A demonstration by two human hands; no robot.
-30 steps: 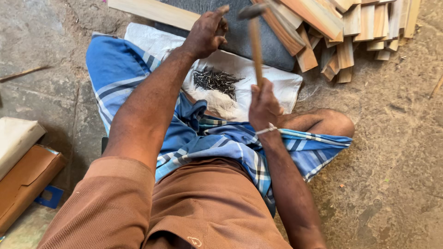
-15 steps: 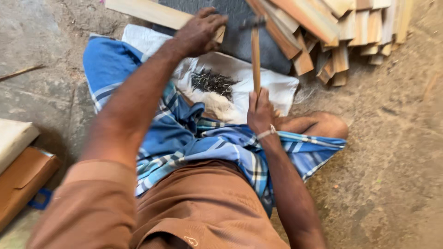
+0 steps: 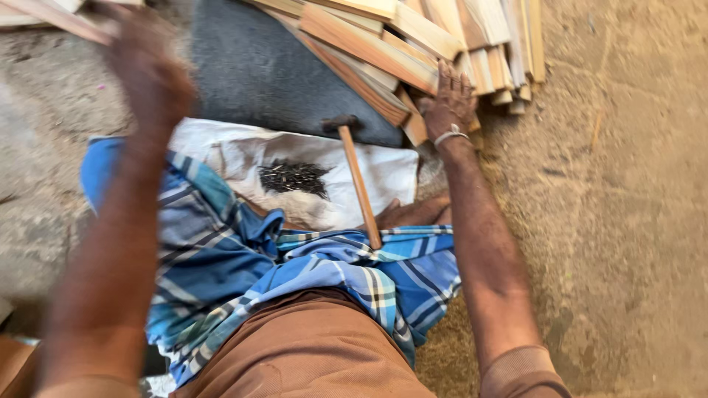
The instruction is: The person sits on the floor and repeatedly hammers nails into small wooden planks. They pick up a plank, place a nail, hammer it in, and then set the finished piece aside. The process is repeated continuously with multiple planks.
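Note:
My left hand point(image 3: 147, 70) is blurred at the upper left, its fingers closed on the end of a long wooden strip point(image 3: 51, 16) that runs off toward the top left corner. Stretched out to the upper right, my right hand point(image 3: 450, 99) rests with spread fingers on a pile of wooden slats point(image 3: 413, 37), gripping nothing. A hammer point(image 3: 359, 184) with a wooden handle lies loose on a white sack point(image 3: 221, 151), its head against a dark slab point(image 3: 265, 81). A heap of small dark nails point(image 3: 293, 177) sits on the sack to the left of the handle.
A blue checked cloth point(image 3: 221, 258) covers my lap, with a bare foot point(image 3: 417, 214) beside the sack. Rough concrete floor point(image 3: 627, 221) lies to the right. A brown box corner point(image 3: 15, 365) shows at the lower left.
My right hand has let go of the hammer, which now lies on the sack, and has reached up to the slat pile. My left hand has swung left with the wooden strip.

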